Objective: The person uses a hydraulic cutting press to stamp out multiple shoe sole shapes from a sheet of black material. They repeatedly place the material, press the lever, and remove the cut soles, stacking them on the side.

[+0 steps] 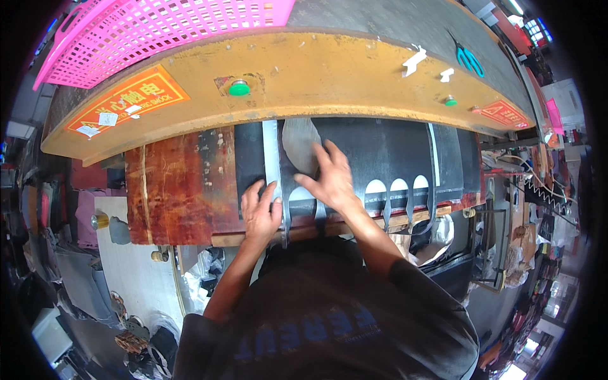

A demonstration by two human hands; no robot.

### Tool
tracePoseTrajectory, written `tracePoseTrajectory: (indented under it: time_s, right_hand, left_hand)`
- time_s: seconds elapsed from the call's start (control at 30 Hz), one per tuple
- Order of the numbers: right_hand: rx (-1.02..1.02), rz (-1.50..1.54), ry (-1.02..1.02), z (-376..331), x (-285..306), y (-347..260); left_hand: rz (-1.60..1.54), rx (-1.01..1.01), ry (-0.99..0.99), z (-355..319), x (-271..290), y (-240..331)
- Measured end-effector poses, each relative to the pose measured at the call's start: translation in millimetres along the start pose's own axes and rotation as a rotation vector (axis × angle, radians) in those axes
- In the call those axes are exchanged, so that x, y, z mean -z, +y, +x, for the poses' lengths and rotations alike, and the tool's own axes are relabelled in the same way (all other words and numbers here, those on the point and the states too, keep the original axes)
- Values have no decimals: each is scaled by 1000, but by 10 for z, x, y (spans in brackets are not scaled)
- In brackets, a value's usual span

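A black sheet (pixel 380 149) lies on a worn red-brown board (pixel 180 190). My right hand (pixel 334 182) has its fingers spread over the sheet, fingertips at the edge of a grey rounded flat piece (pixel 299 144). Further left, my left hand (pixel 261 212) rests with fingers apart by the lower end of a white strip (pixel 272 152). Along the sheet's near edge are half-round cutouts showing white (pixel 399 185), with narrow dark strips (pixel 387 209) between them hanging toward me. Whether the right fingertips press on the grey piece or only hover, I cannot tell.
A yellow metal beam (pixel 342 69) with a green button (pixel 239 88) crosses just beyond the sheet. On top stand a pink basket (pixel 171 28) and turquoise-handled scissors (pixel 469 61). A wooden bar (pixel 228 239) runs along the near edge; crumpled wrapping (pixel 437 244) lies at right.
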State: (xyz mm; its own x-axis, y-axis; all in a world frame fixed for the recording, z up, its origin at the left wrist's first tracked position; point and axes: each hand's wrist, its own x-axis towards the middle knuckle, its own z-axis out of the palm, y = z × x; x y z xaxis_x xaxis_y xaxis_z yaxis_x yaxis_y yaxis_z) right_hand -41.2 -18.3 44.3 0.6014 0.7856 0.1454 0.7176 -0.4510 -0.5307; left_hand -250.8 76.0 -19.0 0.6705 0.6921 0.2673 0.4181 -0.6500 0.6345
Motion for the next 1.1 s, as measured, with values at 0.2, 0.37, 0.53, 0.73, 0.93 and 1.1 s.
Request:
tracePoseTrajectory:
  time_s: [0.2, 0.37, 0.53, 0.73, 0.93, 1.1]
  right_hand:
    - [11, -173, -210, -138, -310, -197]
    - [-191, 963, -161, -283, 476, 500]
    - [-13, 323, -28, -595, 597, 642]
    - [59, -152, -91, -557, 139, 600]
    - [-15, 152, 53, -103, 356, 965]
    - [-407, 819, 591, 292, 1093, 1463]
  left_hand:
    - [114, -142, -92, -495, -125, 31]
    - [91, -84, -93, -981, -109, 36]
    - [46, -87, -86, -996, -88, 69]
    - [27, -50, -119, -719, -21, 145]
    - [-107, -250, -141, -54, 48, 277]
    - [-253, -102, -554, 404, -184, 393]
